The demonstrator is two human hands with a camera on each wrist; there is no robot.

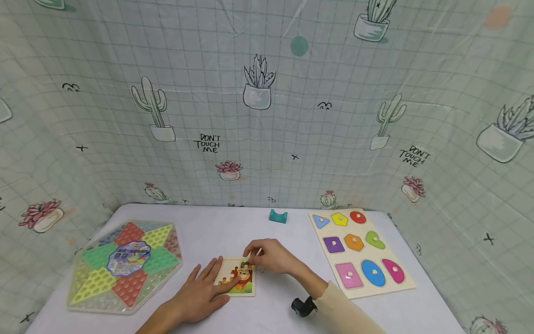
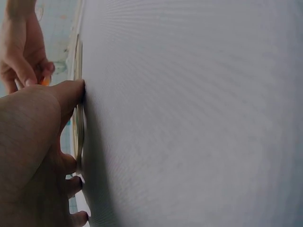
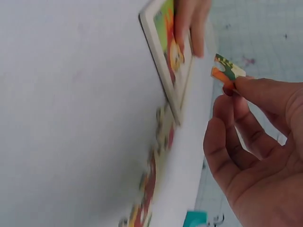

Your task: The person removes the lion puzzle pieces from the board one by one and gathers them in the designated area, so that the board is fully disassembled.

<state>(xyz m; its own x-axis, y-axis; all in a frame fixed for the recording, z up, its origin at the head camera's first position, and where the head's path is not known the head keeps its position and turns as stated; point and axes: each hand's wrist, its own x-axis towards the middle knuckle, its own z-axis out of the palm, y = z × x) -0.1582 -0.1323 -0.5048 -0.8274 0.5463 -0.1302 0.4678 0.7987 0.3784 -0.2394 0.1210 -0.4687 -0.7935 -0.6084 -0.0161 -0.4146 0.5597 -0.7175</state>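
Note:
A small wooden jigsaw puzzle board (image 1: 226,266) with a partly filled lion picture lies on the table. My left hand (image 1: 196,295) rests on its left side, fingers extended, one finger across the picture. Over the board's upper right corner, my right hand (image 1: 273,256) pinches a jigsaw piece (image 3: 228,71) between thumb and fingertips. That piece is green, orange and cream, held up off the board in the right wrist view. Several loose jigsaw pieces (image 3: 150,182) lie on the table beside the board; the right hand and arm mostly hide them in the head view.
On the left lies a Chinese checkers set (image 1: 127,264) in clear packaging. A shape peg board (image 1: 360,250) with colored knobbed pieces is at right. A teal curved block (image 1: 278,216) sits at the back; a black object (image 1: 303,306) is by the right sleeve.

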